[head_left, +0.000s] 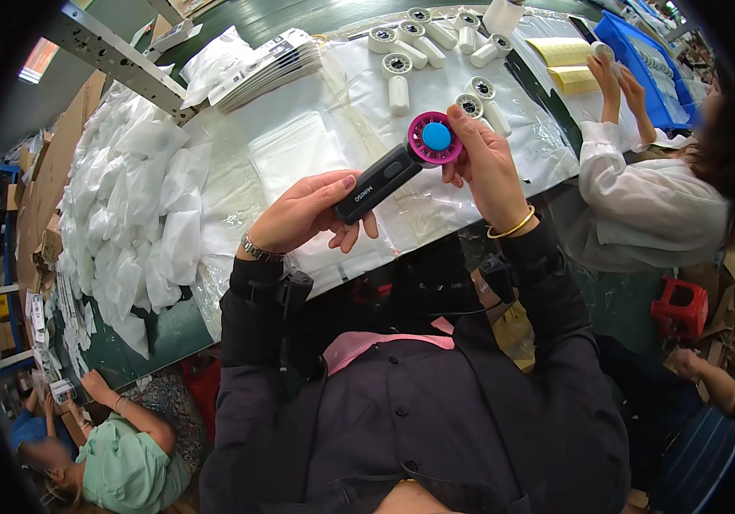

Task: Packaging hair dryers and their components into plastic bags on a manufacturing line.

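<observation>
Between my two hands is a small handheld fan (382, 182) with a dark grey handle and a round magenta head with a blue centre. My left hand (307, 208) grips the lower end of the handle between thumb and fingers. At the head's right rim, my right hand (489, 163) pinches the fan, thumb on top. The fan is tilted, head up to the right, above the white-covered table. Just beyond it lie several white handheld fans (398, 86) with round dark-centred heads. Flat white plastic bags (292, 156) are stacked behind my left hand.
A large heap of white wrapped items (132, 227) covers the table's left side. A stack of flat printed cartons (266, 68) lies at the back, near a metal post (119, 56). Co-workers sit at right and lower left. A blue crate (645, 73) stands far right, by yellow sheets (564, 64).
</observation>
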`<action>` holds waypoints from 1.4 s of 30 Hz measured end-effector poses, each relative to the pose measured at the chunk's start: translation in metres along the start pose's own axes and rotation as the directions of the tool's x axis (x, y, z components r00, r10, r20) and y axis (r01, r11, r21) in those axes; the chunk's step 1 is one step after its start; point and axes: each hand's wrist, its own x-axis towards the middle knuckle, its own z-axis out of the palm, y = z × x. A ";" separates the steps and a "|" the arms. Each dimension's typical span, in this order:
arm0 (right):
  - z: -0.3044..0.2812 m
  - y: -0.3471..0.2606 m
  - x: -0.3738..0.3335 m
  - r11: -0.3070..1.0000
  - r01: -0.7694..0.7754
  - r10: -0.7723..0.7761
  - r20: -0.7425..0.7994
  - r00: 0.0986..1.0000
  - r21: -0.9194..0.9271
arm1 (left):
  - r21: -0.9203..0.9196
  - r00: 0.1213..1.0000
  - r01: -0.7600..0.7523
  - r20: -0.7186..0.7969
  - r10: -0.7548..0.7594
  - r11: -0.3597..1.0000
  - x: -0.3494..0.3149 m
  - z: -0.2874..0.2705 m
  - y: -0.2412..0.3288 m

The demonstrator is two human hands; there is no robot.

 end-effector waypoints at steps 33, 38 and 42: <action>0.061 -0.069 -0.066 0.413 0.910 -0.686 0.643 0.341 -0.041 | -0.139 0.935 -0.317 -0.212 0.284 0.938 0.011 0.005 -0.006; 0.082 -0.084 -0.088 0.323 0.944 -0.770 0.599 0.220 0.068 | -0.145 0.931 -0.340 -0.192 0.311 0.929 0.012 0.001 -0.008; 0.113 -0.069 -0.097 0.234 0.968 -0.946 0.250 0.206 0.089 | -0.146 0.928 -0.347 -0.197 0.316 0.926 0.010 0.001 -0.008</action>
